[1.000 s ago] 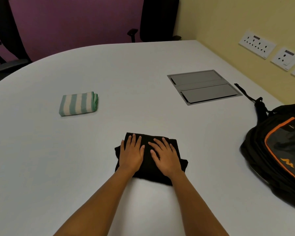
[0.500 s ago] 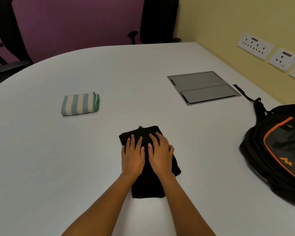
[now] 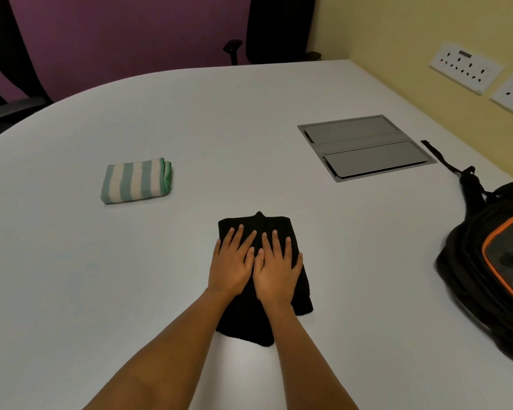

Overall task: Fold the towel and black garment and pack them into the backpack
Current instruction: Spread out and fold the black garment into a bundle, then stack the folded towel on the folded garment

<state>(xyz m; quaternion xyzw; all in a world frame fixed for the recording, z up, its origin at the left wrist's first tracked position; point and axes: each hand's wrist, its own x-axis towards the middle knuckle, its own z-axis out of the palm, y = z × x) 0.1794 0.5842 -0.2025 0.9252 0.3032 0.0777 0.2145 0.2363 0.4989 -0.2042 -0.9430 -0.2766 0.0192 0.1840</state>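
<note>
The black garment (image 3: 249, 318) lies folded into a narrow bundle on the white table (image 3: 219, 113), just in front of me. My left hand (image 3: 230, 263) and my right hand (image 3: 276, 269) press flat on it side by side, fingers straight. A folded towel (image 3: 135, 180) with green and white stripes sits apart at the left. The black backpack (image 3: 492, 261) with orange trim lies at the right edge of the table; I cannot tell whether it is zipped.
A grey cable hatch (image 3: 365, 146) is set flush into the table behind the garment to the right. A backpack strap (image 3: 439, 155) trails beside it. Office chairs (image 3: 276, 28) stand at the far edge; wall sockets (image 3: 465, 68) are on the right.
The black garment has been turned from lying crosswise to lying lengthwise away from me. Both hands have moved closer together and stay flat on it.
</note>
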